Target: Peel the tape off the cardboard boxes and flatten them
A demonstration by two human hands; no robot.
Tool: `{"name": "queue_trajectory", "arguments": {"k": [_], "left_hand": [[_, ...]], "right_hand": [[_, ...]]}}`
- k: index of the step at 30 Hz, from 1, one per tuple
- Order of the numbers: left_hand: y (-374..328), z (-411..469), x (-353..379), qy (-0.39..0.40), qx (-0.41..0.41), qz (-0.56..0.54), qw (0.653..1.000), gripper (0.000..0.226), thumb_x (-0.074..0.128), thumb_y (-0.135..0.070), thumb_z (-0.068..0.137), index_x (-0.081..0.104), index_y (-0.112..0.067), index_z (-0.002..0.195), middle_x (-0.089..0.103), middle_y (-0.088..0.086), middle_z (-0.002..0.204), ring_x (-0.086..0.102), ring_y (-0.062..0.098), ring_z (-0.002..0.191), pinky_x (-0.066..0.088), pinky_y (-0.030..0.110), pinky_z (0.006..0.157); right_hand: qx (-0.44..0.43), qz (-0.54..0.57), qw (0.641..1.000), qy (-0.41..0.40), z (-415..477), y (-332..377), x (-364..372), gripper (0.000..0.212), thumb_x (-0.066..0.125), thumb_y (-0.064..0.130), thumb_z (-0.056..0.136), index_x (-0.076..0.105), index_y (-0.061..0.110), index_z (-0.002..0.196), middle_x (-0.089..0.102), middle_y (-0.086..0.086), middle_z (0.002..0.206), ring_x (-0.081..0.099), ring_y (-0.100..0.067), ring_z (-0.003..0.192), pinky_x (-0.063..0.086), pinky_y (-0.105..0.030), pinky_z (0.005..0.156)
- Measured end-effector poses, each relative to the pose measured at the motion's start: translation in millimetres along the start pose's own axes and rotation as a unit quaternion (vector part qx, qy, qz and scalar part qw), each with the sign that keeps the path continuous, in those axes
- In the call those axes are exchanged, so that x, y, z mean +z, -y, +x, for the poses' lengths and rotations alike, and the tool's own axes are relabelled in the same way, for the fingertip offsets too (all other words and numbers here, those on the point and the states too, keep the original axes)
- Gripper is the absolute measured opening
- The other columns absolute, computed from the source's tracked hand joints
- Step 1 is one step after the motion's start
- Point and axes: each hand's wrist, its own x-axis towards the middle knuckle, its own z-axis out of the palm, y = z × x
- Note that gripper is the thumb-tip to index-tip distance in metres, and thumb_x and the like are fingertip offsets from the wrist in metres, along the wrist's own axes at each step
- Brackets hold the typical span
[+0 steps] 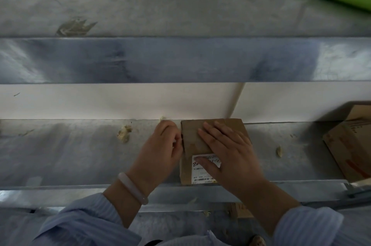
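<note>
1. Cardboard box, closed with its contents hidden, is set on the steel worktop.
2. It is pressed down by the right hand, fingers laid flat on top.
3. Its left edge is pinched by the curled fingers of the left hand.
4. A second box is seen at far right, partly out of view.

A white label on the cardboard box, partly under the right hand, shows barcodes and digits "00 69"; the handwriting is illegible.
</note>
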Motion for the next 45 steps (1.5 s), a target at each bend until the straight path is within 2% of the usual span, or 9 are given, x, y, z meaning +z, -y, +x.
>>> {"name": "queue_trajectory", "arguments": {"k": [8, 13, 19, 27, 32, 35, 38, 42, 45], "left_hand": [[5.9, 0.6, -14.5, 0.012, -0.027, -0.093, 0.995, 0.026, 0.053, -0.036, 0.089, 0.068, -0.016, 0.096, 0.06, -0.012, 0.102, 0.06, 0.002, 0.094, 0.052, 0.014, 0.074], [6.6, 7.5, -25.3, 0.026, 0.052, 0.033, 0.998, 0.029, 0.056, -0.038, 0.086, 0.076, -0.019, 0.095, 0.069, -0.009, 0.1, 0.057, -0.003, 0.096, 0.038, 0.003, 0.09], [-1.6, 7.1, -23.4, 0.032, 0.134, 0.16, 0.977, 0.022, 0.051, -0.024, 0.091, 0.069, -0.013, 0.086, 0.066, -0.002, 0.091, 0.062, 0.013, 0.076, 0.053, 0.027, 0.069], [-7.9, 2.1, -3.4, -0.013, -0.018, -0.011, 1.0, 0.017, 0.045, -0.025, 0.087, 0.055, -0.013, 0.081, 0.052, -0.007, 0.09, 0.051, 0.006, 0.082, 0.049, 0.017, 0.068], [-3.6, 4.1, -1.4, -0.031, -0.117, -0.045, 0.992, 0.014, 0.063, -0.009, 0.087, 0.06, -0.019, 0.079, 0.059, -0.01, 0.084, 0.057, 0.002, 0.083, 0.046, 0.013, 0.068], [-3.7, 7.4, -15.7, 0.004, -0.069, -0.047, 0.997, 0.004, 0.069, -0.02, 0.085, 0.068, -0.021, 0.088, 0.06, -0.012, 0.093, 0.059, 0.002, 0.088, 0.047, 0.009, 0.072], [-7.8, 18.2, -25.7, 0.045, 0.003, 0.047, 0.998, 0.024, 0.062, -0.046, 0.082, 0.075, -0.026, 0.087, 0.062, -0.014, 0.094, 0.056, 0.001, 0.088, 0.047, 0.017, 0.081], [-18.0, 30.0, -22.6, 0.065, 0.074, 0.145, 0.985, 0.008, 0.072, -0.022, 0.081, 0.068, -0.019, 0.075, 0.062, -0.005, 0.082, 0.057, 0.017, 0.079, 0.05, 0.034, 0.07], [-17.4, 28.2, -13.5, 0.068, 0.088, 0.159, 0.981, 0.01, 0.058, -0.015, 0.086, 0.055, -0.015, 0.077, 0.054, -0.002, 0.083, 0.048, 0.017, 0.077, 0.042, 0.029, 0.068]], "right_hand": [[0.002, -0.003, 1.0, -0.002, 1.0, -2.3, -1.7, 0.059, 0.048, 0.062, 0.089, 0.057, 0.026, 0.135, 0.052, 0.007, 0.143, 0.047, -0.015, 0.133, 0.028, -0.032, 0.109], [0.001, -0.004, 1.0, -0.002, -0.2, 1.3, -2.1, 0.059, 0.049, 0.062, 0.088, 0.058, 0.027, 0.135, 0.053, 0.008, 0.142, 0.047, -0.015, 0.133, 0.028, -0.032, 0.108], [-0.002, -0.002, 1.0, -0.006, -1.0, 0.3, -0.6, 0.058, 0.05, 0.061, 0.089, 0.058, 0.027, 0.135, 0.053, 0.007, 0.142, 0.046, -0.015, 0.134, 0.024, -0.029, 0.111], [-0.002, -0.008, 1.0, -0.014, -3.0, 1.8, -1.9, 0.057, 0.047, 0.06, 0.091, 0.058, 0.025, 0.135, 0.053, 0.006, 0.142, 0.047, -0.016, 0.134, 0.027, -0.032, 0.11], [0.01, -0.019, 1.0, 0.001, -0.8, 4.1, -2.9, 0.058, 0.045, 0.061, 0.091, 0.058, 0.026, 0.135, 0.053, 0.005, 0.142, 0.047, -0.016, 0.133, 0.024, -0.03, 0.111], [0.004, -0.017, 1.0, -0.002, -0.6, 4.8, -2.4, 0.057, 0.047, 0.06, 0.091, 0.058, 0.026, 0.134, 0.054, 0.006, 0.141, 0.048, -0.016, 0.132, 0.025, -0.031, 0.11], [0.001, -0.015, 1.0, -0.006, -1.4, 5.2, -1.1, 0.056, 0.051, 0.059, 0.09, 0.059, 0.026, 0.134, 0.054, 0.006, 0.141, 0.048, -0.016, 0.132, 0.029, -0.033, 0.109], [0.001, -0.019, 1.0, -0.011, -2.1, 6.3, 0.0, 0.056, 0.051, 0.059, 0.09, 0.06, 0.025, 0.133, 0.055, 0.006, 0.14, 0.048, -0.016, 0.132, 0.029, -0.032, 0.109], [0.002, -0.012, 1.0, -0.02, -2.5, 5.8, 1.1, 0.056, 0.052, 0.059, 0.09, 0.061, 0.024, 0.133, 0.056, 0.005, 0.14, 0.048, -0.016, 0.132, 0.029, -0.032, 0.109]]}}
